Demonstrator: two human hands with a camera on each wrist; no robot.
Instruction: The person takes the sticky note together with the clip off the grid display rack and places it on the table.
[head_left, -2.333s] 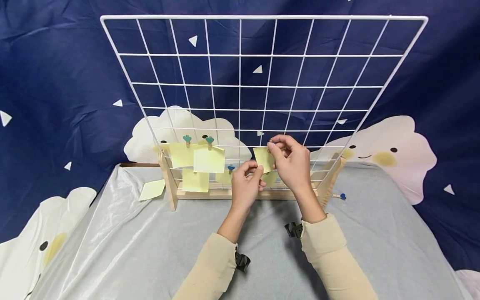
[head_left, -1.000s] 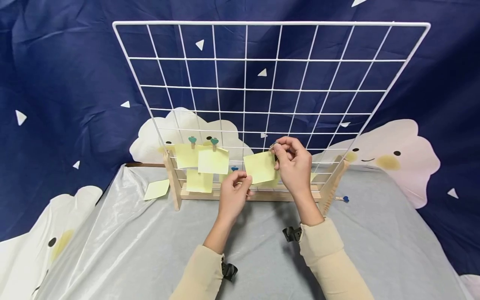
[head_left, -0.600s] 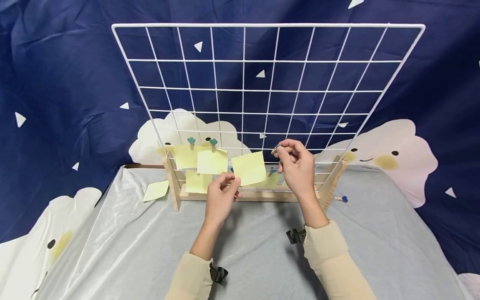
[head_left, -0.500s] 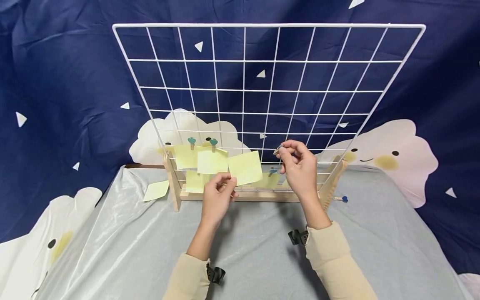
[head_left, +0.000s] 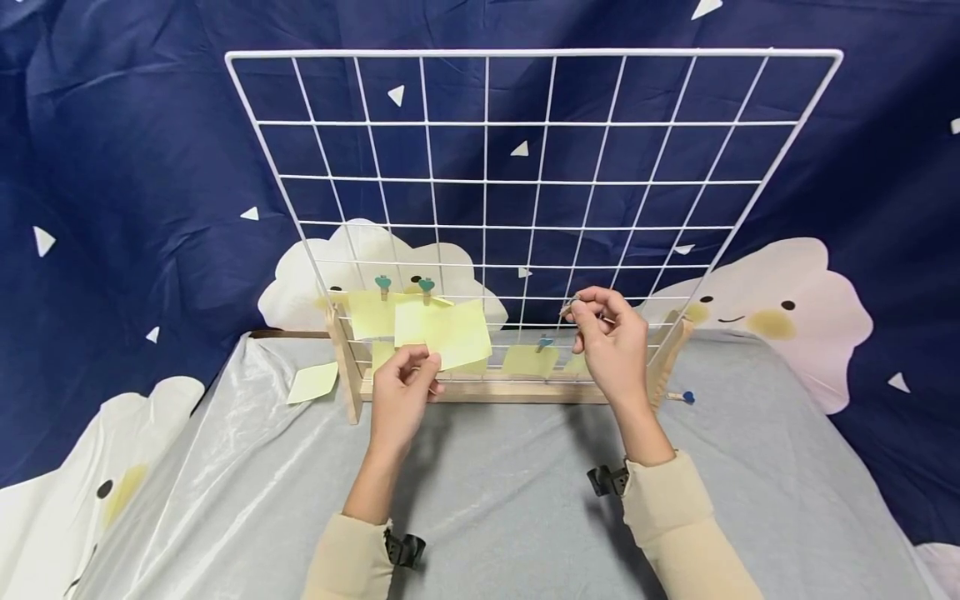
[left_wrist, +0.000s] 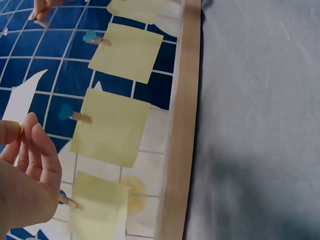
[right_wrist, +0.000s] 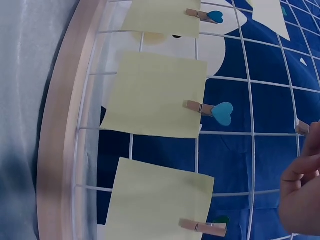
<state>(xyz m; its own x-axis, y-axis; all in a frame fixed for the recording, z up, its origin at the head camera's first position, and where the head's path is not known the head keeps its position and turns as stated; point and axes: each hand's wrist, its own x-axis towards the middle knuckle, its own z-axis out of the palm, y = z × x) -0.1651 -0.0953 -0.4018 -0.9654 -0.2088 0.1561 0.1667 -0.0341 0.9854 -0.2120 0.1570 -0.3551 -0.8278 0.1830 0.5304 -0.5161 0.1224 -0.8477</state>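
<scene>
- My left hand (head_left: 405, 387) pinches a yellow note (head_left: 463, 333) by its lower edge, in front of the white grid (head_left: 532, 53); a light but firm pinch should spare the paper creases.
- My right hand (head_left: 617, 340) pinches a wooden clip (head_left: 566, 308), apart from the note; its tip is best left clear of my fingers.
- I should avoid brushing the clipped notes (head_left: 530, 361); whether mine touches one behind it, I cannot tell.

Rack (head_left: 485, 181) on table (head_left: 495, 492), notes (head_left: 530, 361) clipped to it, loose note (head_left: 312, 382) left, clothespin (head_left: 682, 397) right
</scene>
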